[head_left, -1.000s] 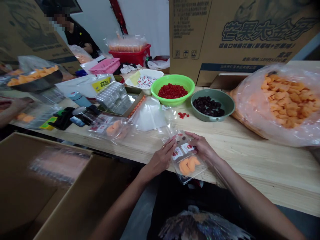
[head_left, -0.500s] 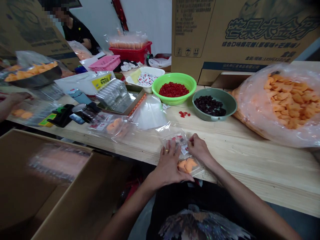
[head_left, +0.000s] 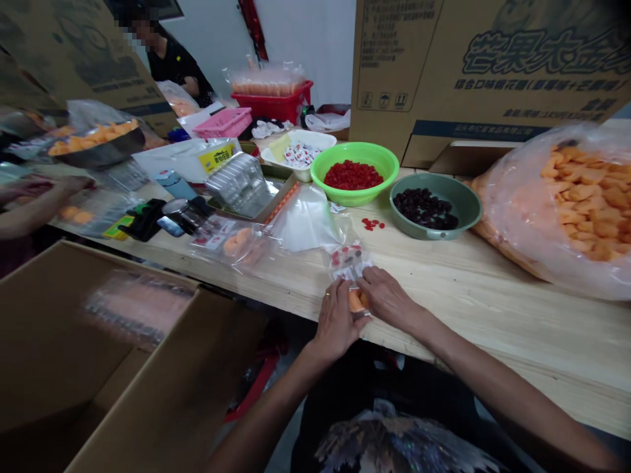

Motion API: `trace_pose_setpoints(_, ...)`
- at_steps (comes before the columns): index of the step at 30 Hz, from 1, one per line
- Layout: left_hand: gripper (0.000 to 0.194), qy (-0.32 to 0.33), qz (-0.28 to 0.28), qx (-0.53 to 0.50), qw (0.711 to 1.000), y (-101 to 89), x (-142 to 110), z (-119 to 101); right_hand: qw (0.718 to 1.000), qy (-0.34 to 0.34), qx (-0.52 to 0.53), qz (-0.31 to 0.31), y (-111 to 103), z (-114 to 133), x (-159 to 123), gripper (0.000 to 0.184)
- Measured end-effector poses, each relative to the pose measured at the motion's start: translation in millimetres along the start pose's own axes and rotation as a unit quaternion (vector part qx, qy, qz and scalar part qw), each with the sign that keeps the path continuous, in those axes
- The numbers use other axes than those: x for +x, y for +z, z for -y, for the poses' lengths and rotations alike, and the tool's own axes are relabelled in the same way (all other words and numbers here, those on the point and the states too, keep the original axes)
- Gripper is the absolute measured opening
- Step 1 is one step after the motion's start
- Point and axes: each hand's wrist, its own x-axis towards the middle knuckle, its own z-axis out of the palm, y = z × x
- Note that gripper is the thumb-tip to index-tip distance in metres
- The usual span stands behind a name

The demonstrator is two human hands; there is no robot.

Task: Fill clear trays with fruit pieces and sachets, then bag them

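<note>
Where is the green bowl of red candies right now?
In the head view, the green bowl of red candies sits on the far side of the wooden table, centre frame, between the white tray of sachets and the grey-green bowl of dark pieces.

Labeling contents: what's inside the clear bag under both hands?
Clear bag shows small red-and-white packets and an orange piece between the left hand and right hand. Whatever else lies beneath the hands is covered.

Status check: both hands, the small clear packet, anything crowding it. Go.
Left hand and right hand both pressed on small clear plastic packet of orange pieces, at wooden table edge. Stack of empty clear bags lies just behind; nothing on top.
</note>
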Motion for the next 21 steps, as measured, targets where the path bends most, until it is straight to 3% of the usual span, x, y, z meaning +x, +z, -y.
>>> trace_pose_setpoints(4, 0.037, 0.041, -0.051, 0.039, 0.997, -0.2, 6.5, 10.0, 0.998, -0.043, 0.038, -0.04, -2.3, 17.8, -27.7, 0.041)
trace_pose_setpoints(7, 0.015, 0.062, -0.065, 0.083, 0.992, 1.9, 11.9, 15.7, 0.997, -0.052, 0.049, -0.035, -2.2, 31.2, -44.6, 0.044)
trace_pose_setpoints(13, 0.02, 0.071, -0.017, 0.17, 0.983, 9.4, 7.0, 16.2, 0.999, 0.006, 0.048, -0.022, -0.3, 37.6, -61.3, 0.032)
trace_pose_setpoints(17, 0.021, 0.091, 0.016, 0.095, 0.991, -8.6, -12.2, 16.9, 0.994, 0.024, 0.104, 0.004, -7.4, 30.7, -68.9, 0.022)
trace_pose_setpoints(19, 0.027, 0.067, -0.012, 0.021, 0.997, -21.0, -17.2, 18.1, 0.981, 0.1, 0.16, -0.043, -11.6, 18.9, -67.3, 0.023)
trace_pose_setpoints(21, 0.022, -0.026, -0.072, -0.037, 0.996, -29.0, -13.6, 17.5, 0.953, 0.216, 0.193, -0.084, -13.6, 1.3, -59.2, 0.03)
